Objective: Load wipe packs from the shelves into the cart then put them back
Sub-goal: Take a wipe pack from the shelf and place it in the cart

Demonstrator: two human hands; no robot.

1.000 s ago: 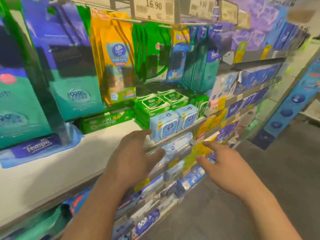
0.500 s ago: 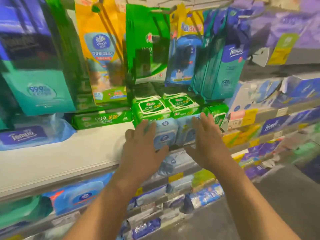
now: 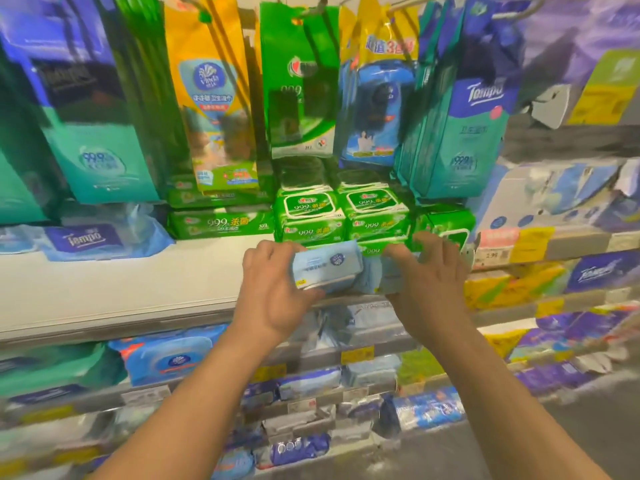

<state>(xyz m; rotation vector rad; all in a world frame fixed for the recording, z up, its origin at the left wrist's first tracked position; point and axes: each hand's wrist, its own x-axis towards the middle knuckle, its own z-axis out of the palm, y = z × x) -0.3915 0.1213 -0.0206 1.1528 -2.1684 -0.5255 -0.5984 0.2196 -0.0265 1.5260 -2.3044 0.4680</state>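
Observation:
My left hand (image 3: 277, 292) grips a light blue wipe pack (image 3: 327, 266) at the front edge of the white shelf (image 3: 121, 289), fingers over its top and thumb under it. My right hand (image 3: 433, 282) holds a second light blue pack (image 3: 381, 277) right beside the first, mostly hidden by my fingers. Green wipe packs (image 3: 310, 216) are stacked directly behind both hands. No cart is in view.
Tall hanging packs, among them a yellow one (image 3: 214, 98) and a teal one (image 3: 464, 133), crowd the space above the shelf. A flat blue pack (image 3: 90, 237) lies at the left. Lower shelves (image 3: 311, 382) with price tags hold more packs. Grey floor (image 3: 588, 427) shows at bottom right.
Both hands reached forward from open air to the shelf edge and closed around the two light blue packs. The view swung left and closer to the shelf.

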